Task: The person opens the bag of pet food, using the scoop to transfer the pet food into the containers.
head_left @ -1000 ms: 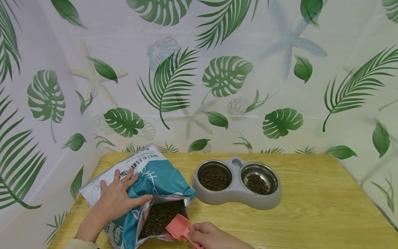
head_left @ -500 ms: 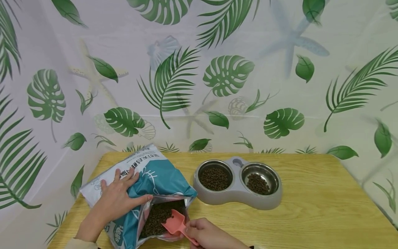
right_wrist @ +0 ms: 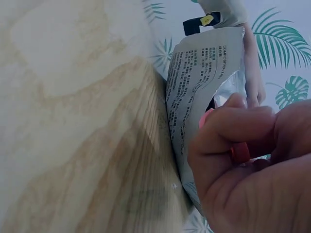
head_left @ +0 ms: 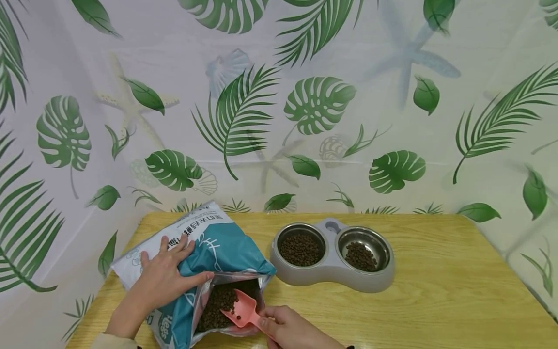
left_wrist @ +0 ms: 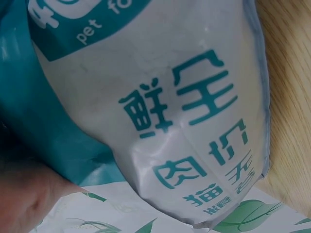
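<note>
A teal and white pet food bag (head_left: pixel 231 247) lies on its side at the left of the table, its mouth facing the front. Brown kibble (head_left: pixel 213 312) fills the opening. My left hand (head_left: pixel 163 276) rests on top of the bag with fingers spread; the left wrist view shows the bag's printed side (left_wrist: pixel 160 111). My right hand (head_left: pixel 292 327) grips the handle of a pink scoop (head_left: pixel 244 308), whose blade reaches into the bag mouth with some kibble on it. In the right wrist view, curled fingers of the right hand (right_wrist: pixel 243 150) wrap the handle and hide most of the scoop.
Right of the bag stands a grey double feeder (head_left: pixel 329 271) with two steel bowls. Kibble covers the bottom of the left bowl (head_left: pixel 301 249), and a smaller pile sits in the right bowl (head_left: pixel 362 254). A leaf-patterned sheet (head_left: pixel 279 97) hangs behind the wooden table (head_left: pixel 444 281).
The scoop has moved left and deeper into the bag mouth, and pieces of kibble now lie on its blade. My left hand, the bag and the feeder have stayed in place.
</note>
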The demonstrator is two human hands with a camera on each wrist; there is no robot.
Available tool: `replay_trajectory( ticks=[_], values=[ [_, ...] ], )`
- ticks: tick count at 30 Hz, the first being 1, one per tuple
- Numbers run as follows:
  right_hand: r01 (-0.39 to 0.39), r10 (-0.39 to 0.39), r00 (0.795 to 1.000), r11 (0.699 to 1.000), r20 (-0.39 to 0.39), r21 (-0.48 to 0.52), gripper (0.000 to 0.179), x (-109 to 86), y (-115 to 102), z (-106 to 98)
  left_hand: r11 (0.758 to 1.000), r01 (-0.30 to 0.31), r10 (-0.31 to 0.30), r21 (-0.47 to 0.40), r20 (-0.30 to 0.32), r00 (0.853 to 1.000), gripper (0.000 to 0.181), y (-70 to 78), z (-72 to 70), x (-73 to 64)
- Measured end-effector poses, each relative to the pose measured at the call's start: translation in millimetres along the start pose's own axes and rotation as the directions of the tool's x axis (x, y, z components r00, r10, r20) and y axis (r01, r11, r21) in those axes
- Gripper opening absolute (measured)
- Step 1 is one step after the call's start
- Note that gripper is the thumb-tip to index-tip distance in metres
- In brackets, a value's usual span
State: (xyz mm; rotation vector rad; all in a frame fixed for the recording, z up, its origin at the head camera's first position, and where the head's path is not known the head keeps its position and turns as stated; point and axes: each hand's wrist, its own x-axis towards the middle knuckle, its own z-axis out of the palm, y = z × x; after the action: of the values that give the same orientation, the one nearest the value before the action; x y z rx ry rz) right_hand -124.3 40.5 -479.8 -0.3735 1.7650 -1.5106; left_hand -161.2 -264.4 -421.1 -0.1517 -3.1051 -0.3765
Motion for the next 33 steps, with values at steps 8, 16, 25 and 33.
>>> replay_trajectory(
  ticks=[8,16,25,33],
  values=[
    [0.028,-0.03,0.999,0.995,0.017,0.098,0.028,-9.7,3,-7,1.0,0.007,-0.007,0.0,0.011,1.0,0.104,0.7,-1.1,0.1],
    [0.062,-0.066,0.997,0.991,0.025,0.122,0.031,-18.6,4,-13,1.0,0.005,-0.005,0.011,0.007,1.0,0.104,0.4,-2.8,0.4],
    [0.064,-0.073,0.995,0.989,0.065,0.134,0.036,-25.8,4,-17,1.0,0.012,-0.012,0.003,0.022,1.0,0.104,1.5,-2.2,0.0],
    [0.121,-0.136,0.984,0.984,0.114,0.131,0.043,-28.3,6,-20,1.0,0.014,-0.014,0.0,0.024,1.0,0.105,1.4,-1.4,0.4]
  ],
)
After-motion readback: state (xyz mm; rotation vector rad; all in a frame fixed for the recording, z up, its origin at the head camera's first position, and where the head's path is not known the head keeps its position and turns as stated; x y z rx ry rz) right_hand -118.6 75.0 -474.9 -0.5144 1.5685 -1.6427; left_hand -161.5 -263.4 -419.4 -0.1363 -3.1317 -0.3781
